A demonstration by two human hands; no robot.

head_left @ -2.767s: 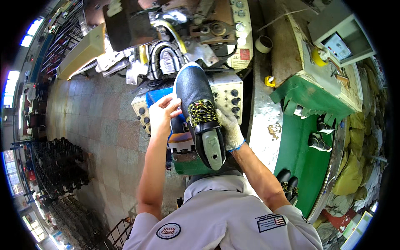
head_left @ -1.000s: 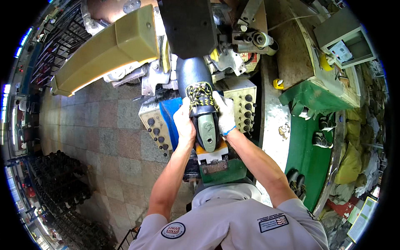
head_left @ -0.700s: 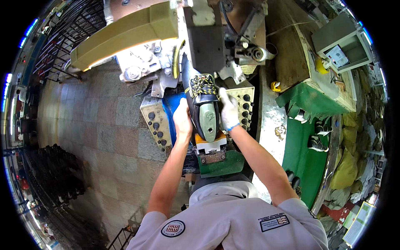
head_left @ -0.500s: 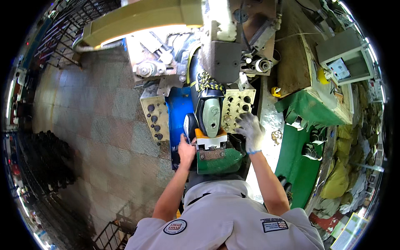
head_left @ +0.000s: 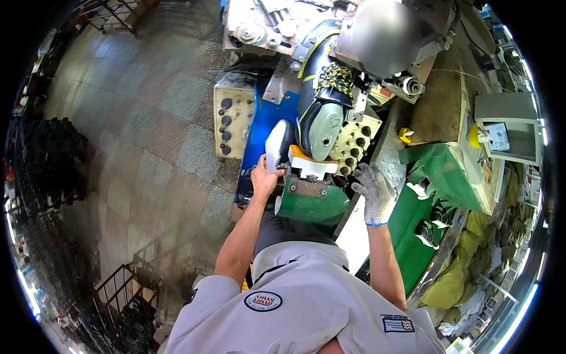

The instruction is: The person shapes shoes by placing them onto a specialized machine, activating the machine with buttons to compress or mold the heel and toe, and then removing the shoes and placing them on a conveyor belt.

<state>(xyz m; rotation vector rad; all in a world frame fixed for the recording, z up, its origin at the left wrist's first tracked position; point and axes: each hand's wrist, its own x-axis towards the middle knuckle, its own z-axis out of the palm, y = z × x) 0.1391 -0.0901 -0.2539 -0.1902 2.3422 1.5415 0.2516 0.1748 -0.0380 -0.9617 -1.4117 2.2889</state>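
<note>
A black shoe with a white sole [head_left: 277, 146] stands at the left side of the machine, and my left hand [head_left: 263, 179] is closed round its lower end, bare and thumb to the right. Clamped in the machine is a second black shoe [head_left: 312, 109] with yellow-and-black laces [head_left: 336, 78]. A grey-green shoe last [head_left: 327, 133] fills it, its end lying over an orange-and-white support [head_left: 311, 164]. To the right of that support, my right hand [head_left: 375, 192], in a pale knitted glove, hangs with fingers spread and holds nothing.
A green curved cover [head_left: 313, 204] juts toward me below the support. Control boxes with black knobs flank the machine, one on the left [head_left: 234, 118] and one on the right [head_left: 358, 140]. Several shoes lie on a green surface [head_left: 401, 248] at right, beside a wooden bench [head_left: 433, 112].
My view has turned, so the machine sits tilted and higher up. More of the white-soled shoe shows in my left hand. My right hand is a little farther from the right control box.
</note>
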